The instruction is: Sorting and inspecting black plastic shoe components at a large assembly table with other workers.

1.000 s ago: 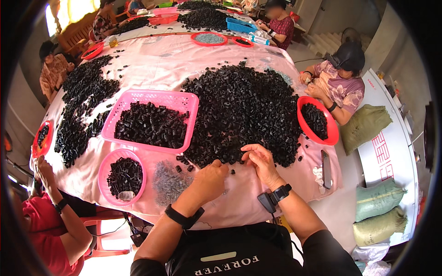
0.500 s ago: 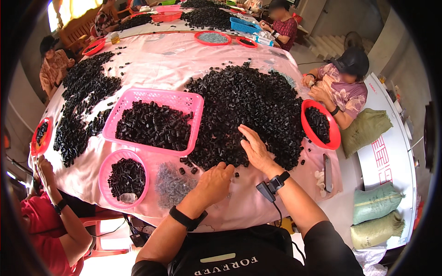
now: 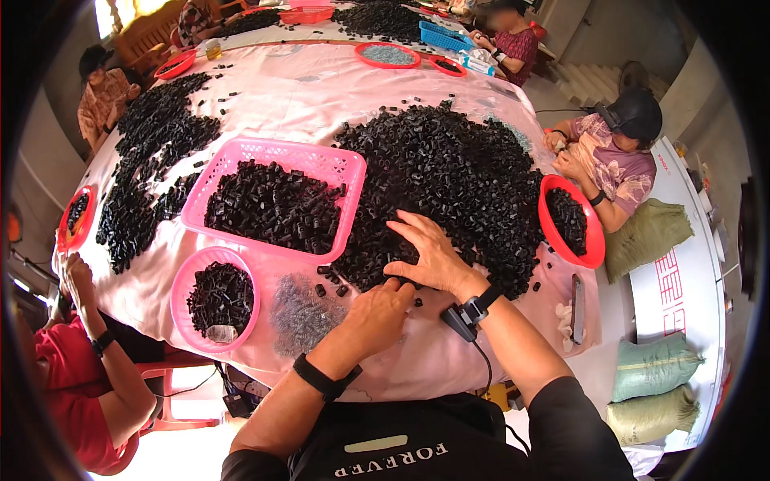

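Note:
A broad heap of small black plastic pieces (image 3: 457,176) lies on the pink cloth before me. My right hand (image 3: 435,255) reaches over the heap's near edge with fingers and thumb spread, holding nothing that I can see. Close by on its left, my left hand (image 3: 375,319) rests low at the edge of the heap. Its fingers are bent together, and whatever they may hold is hidden. Beside that hand lies a pile of small clear plastic pieces (image 3: 303,317). A few loose black pieces sit between this pile and the heap.
Black pieces fill a pink rectangular basket (image 3: 192,212) and a round pink basket (image 3: 181,301) at left. A red bowl (image 3: 593,244) and a dark flat object (image 3: 577,309) are at right. Several people work around the table. Sacks (image 3: 654,370) stand by the right side.
My right hand has moved left toward my left hand, and its fingers have spread. My left hand stays nearly in place. The whole view has shifted slightly.

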Demonstrator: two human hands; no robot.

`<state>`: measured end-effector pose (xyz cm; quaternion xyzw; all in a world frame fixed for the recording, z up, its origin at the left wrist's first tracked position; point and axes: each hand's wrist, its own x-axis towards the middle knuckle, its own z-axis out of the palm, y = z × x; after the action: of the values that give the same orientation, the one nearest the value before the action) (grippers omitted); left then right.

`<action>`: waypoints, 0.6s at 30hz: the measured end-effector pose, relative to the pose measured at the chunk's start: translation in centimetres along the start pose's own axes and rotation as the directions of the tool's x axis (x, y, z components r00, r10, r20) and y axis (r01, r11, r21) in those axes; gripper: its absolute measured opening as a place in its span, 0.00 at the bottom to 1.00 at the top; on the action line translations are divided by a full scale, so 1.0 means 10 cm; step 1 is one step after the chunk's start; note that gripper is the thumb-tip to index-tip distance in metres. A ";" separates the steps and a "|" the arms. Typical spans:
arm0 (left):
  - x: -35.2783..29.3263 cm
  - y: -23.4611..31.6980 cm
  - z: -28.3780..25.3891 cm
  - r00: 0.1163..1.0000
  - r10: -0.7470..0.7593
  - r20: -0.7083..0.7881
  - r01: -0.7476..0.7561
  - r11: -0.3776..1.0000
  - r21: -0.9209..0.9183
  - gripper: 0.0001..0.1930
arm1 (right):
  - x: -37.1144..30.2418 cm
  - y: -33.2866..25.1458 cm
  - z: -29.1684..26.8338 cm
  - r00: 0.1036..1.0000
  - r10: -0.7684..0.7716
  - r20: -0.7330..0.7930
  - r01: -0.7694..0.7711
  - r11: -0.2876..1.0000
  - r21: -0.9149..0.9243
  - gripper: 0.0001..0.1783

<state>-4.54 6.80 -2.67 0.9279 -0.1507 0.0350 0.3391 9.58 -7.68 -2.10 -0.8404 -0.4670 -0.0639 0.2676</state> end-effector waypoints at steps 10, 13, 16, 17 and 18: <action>0.00 0.03 -0.01 1.000 -0.029 -0.005 0.029 1.000 0.013 0.14 | 0.02 0.04 0.06 0.990 -0.067 0.126 0.055 0.994 0.093 0.29; -0.01 0.03 -0.01 1.000 -0.021 -0.024 0.021 1.000 0.012 0.14 | 0.04 -0.01 0.02 0.979 -0.092 0.182 0.059 0.982 0.179 0.28; -0.01 0.01 0.00 0.999 -0.017 -0.028 0.017 1.000 0.026 0.14 | 0.05 -0.04 0.07 0.998 -0.023 0.062 0.013 0.988 0.152 0.25; -0.01 0.01 0.00 1.000 -0.011 -0.024 0.012 0.999 0.039 0.14 | 0.06 -0.05 0.08 0.999 -0.028 0.042 0.022 0.990 0.138 0.22; -0.01 0.00 0.01 1.000 -0.015 -0.024 0.016 0.999 0.039 0.14 | 0.06 -0.06 0.08 0.999 -0.029 0.044 0.022 0.990 0.141 0.22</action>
<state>-4.69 6.73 -2.78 0.9350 -0.1388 0.0461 0.3230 9.32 -6.57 -2.34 -0.8146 -0.4871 -0.0151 0.3146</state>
